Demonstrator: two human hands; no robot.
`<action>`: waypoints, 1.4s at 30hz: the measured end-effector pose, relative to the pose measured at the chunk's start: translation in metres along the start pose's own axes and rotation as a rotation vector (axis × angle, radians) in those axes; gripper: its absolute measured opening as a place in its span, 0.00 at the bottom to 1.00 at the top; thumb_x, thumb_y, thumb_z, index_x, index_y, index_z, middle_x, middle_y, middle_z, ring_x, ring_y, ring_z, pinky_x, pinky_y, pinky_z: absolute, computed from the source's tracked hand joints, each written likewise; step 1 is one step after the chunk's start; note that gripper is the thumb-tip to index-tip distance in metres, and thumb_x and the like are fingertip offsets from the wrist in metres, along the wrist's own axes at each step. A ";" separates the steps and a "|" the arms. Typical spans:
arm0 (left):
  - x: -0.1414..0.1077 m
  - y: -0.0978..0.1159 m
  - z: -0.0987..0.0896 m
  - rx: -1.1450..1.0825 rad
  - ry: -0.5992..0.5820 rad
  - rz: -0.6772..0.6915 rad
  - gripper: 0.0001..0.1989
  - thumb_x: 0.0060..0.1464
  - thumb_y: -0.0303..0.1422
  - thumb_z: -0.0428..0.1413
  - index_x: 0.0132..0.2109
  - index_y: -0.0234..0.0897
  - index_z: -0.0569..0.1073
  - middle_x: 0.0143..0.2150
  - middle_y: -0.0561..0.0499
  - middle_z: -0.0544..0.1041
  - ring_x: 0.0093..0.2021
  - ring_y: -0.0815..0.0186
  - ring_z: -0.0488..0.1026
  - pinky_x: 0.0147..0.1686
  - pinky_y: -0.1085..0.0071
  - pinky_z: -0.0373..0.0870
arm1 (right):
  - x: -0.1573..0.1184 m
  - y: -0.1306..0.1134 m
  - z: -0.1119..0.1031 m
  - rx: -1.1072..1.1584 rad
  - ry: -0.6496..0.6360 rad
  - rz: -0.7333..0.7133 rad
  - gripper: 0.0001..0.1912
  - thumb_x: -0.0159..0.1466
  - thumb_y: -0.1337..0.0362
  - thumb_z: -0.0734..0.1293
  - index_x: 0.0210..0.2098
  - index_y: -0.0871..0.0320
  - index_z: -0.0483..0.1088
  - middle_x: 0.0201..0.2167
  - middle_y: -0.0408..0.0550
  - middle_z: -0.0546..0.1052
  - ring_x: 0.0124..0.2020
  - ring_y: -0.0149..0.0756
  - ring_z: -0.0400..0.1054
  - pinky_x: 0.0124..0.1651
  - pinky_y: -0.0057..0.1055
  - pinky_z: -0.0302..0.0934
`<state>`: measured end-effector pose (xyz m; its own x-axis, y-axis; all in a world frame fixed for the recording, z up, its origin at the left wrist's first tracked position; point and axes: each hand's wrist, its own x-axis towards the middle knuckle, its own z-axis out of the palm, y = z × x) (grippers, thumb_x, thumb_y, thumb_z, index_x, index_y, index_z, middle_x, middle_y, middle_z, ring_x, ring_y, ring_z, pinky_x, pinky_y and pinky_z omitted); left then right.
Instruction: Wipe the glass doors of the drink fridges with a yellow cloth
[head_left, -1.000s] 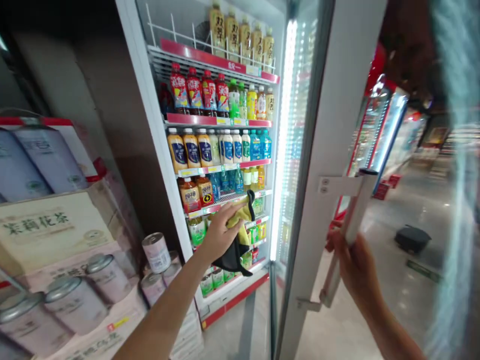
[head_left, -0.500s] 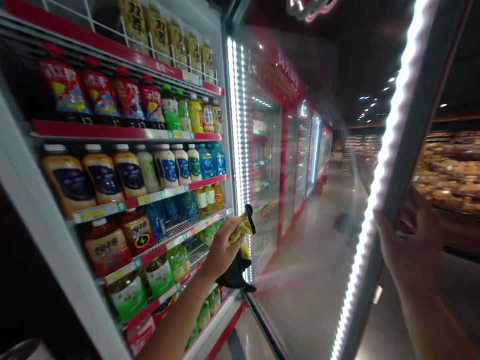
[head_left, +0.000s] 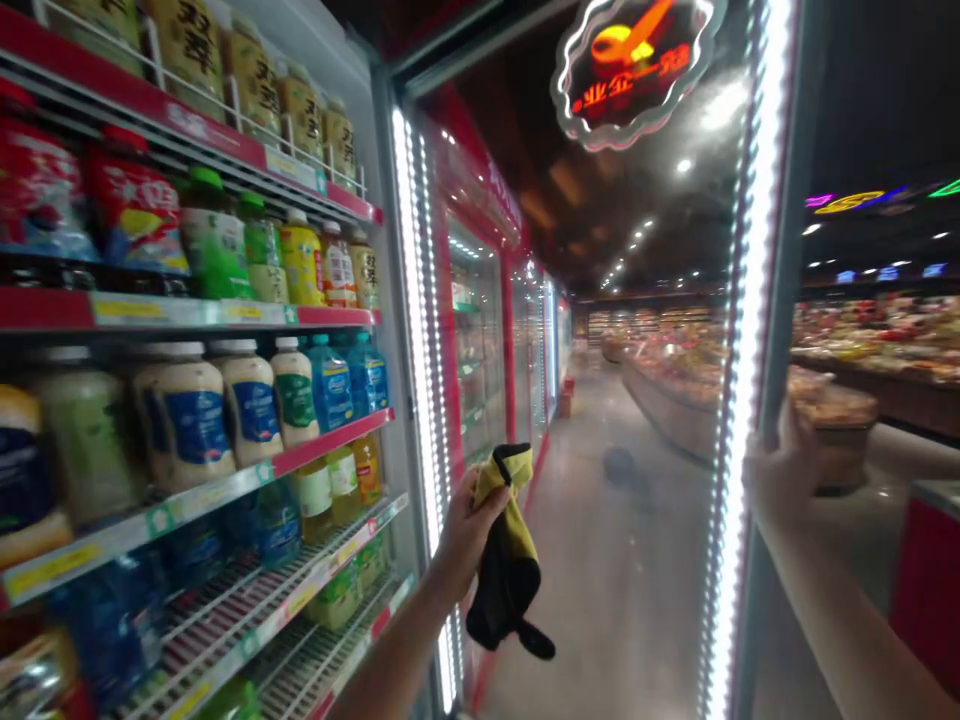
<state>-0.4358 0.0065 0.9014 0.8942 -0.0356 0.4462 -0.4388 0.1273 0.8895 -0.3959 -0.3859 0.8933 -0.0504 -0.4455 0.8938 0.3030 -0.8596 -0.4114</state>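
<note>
Head view: left hand (head_left: pixel 461 535) closed on a yellow-and-black cloth (head_left: pixel 506 570), between the shelves (head_left: pixel 330 444) and door frame (head_left: pixel 782 270); blurred right hand (head_left: pixel 784 465) at that frame, fingers mostly hidden, grip unclear. Leftmost red-capped bottle (head_left: pixel 41 190) cut off.

drink shelves (head_left: pixel 334 440) beside a shop aisle (head_left: pixel 585 570)

red-capped bottles (head_left: pixel 142 205) stand left of green-capped bottles (head_left: pixel 215 245) on an upper shelf (head_left: pixel 334 317); below, white-capped bottles (head_left: pixel 196 415) stand left of blue bottles (head_left: pixel 330 382). red-framed coolers (head_left: pixel 508 330) line the aisle's left side. to the right are display stands (head_left: pixel 907 405) piled with goods, blurred, and coloured light strips (head_left: pixel 851 203) glow overhead.
</note>
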 end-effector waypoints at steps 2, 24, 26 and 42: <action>0.024 -0.009 0.025 -0.182 -0.039 -0.074 0.24 0.45 0.47 0.70 0.45 0.41 0.77 0.36 0.55 0.78 0.34 0.68 0.75 0.35 0.72 0.70 | -0.013 -0.043 0.000 0.083 -0.057 -0.004 0.30 0.69 0.50 0.63 0.64 0.60 0.68 0.61 0.64 0.73 0.63 0.58 0.67 0.63 0.60 0.61; 0.248 0.017 0.200 0.258 -0.645 0.762 0.31 0.63 0.54 0.52 0.70 0.54 0.62 0.74 0.50 0.60 0.77 0.51 0.44 0.73 0.44 0.43 | 0.116 -0.036 0.098 0.101 0.163 -0.419 0.29 0.69 0.66 0.62 0.69 0.46 0.61 0.56 0.51 0.77 0.57 0.46 0.73 0.59 0.46 0.69; 0.281 0.027 0.197 0.451 -0.499 1.020 0.30 0.64 0.47 0.54 0.70 0.52 0.61 0.76 0.49 0.56 0.77 0.50 0.41 0.73 0.40 0.38 | 0.161 -0.039 0.113 0.003 0.243 -0.523 0.29 0.69 0.65 0.61 0.69 0.48 0.60 0.60 0.54 0.74 0.62 0.48 0.68 0.64 0.50 0.65; 0.418 0.127 0.165 0.936 0.160 1.544 0.27 0.68 0.40 0.44 0.70 0.38 0.62 0.74 0.40 0.59 0.76 0.47 0.49 0.72 0.38 0.41 | 0.311 -0.091 0.222 -0.462 0.127 -0.521 0.16 0.70 0.60 0.61 0.51 0.62 0.72 0.68 0.62 0.67 0.70 0.54 0.57 0.69 0.52 0.53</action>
<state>-0.1322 -0.1562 1.2173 -0.3473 -0.3459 0.8716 -0.6406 -0.5913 -0.4899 -0.2282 -0.3907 1.2488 -0.1978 0.0511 0.9789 -0.2242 -0.9745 0.0055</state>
